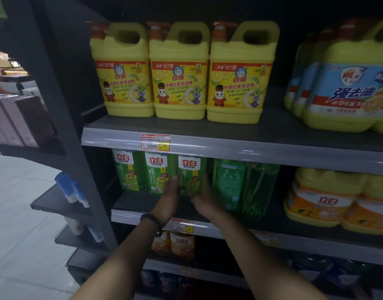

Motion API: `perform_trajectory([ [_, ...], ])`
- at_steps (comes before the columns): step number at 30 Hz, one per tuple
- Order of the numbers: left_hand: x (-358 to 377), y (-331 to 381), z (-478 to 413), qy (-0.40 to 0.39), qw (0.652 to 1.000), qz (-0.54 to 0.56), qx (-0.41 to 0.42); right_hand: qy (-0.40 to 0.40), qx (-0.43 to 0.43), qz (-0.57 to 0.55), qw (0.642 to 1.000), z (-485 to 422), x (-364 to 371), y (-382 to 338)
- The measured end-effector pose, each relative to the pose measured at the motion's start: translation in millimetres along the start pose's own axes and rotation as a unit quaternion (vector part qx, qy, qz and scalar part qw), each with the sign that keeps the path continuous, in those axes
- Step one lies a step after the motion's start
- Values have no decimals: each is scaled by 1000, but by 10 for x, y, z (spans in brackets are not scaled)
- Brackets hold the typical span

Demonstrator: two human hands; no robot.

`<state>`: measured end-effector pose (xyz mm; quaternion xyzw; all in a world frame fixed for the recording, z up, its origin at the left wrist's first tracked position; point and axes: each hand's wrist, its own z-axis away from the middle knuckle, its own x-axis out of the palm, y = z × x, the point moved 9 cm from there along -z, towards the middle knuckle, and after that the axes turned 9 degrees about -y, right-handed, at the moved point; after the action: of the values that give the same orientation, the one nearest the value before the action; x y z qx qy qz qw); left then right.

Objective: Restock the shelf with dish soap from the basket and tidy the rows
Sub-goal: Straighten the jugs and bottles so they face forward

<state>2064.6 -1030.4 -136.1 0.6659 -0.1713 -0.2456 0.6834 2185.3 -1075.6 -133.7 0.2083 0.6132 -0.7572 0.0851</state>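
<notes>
Three green dish soap bottles stand in a row on the middle shelf (130, 202). Both my hands hold the third one, the right-hand green bottle (191, 169). My left hand (170, 198) lies against its left side with fingers along the bottle. My right hand (204, 197) cups its lower right side. The other two green bottles (140, 172) stand to its left. More green bottles (244, 187), turned sideways or backward, stand just to the right. No basket is in view.
Three yellow jugs (179, 72) line the top shelf, with blue-labelled yellow jugs (346, 87) to their right. Orange-labelled yellow jugs (329, 200) sit at the right of the middle shelf. Orange bottles (182, 243) stand on the shelf below. An end rack (56, 204) with small bottles juts out on the left.
</notes>
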Motion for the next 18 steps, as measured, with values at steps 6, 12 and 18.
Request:
perform_trajectory([
  [6, 30, -14, 111, 3, 997, -72, 32, 32, -11, -12, 999, 451, -111, 284],
  [12, 382, 91, 28, -30, 990, -128, 45, 121, 11, -29, 992, 735, -536, 612],
  [18, 863, 193, -132, -69, 988, -135, 26, 115, 26, -52, 992, 848, -736, 801],
])
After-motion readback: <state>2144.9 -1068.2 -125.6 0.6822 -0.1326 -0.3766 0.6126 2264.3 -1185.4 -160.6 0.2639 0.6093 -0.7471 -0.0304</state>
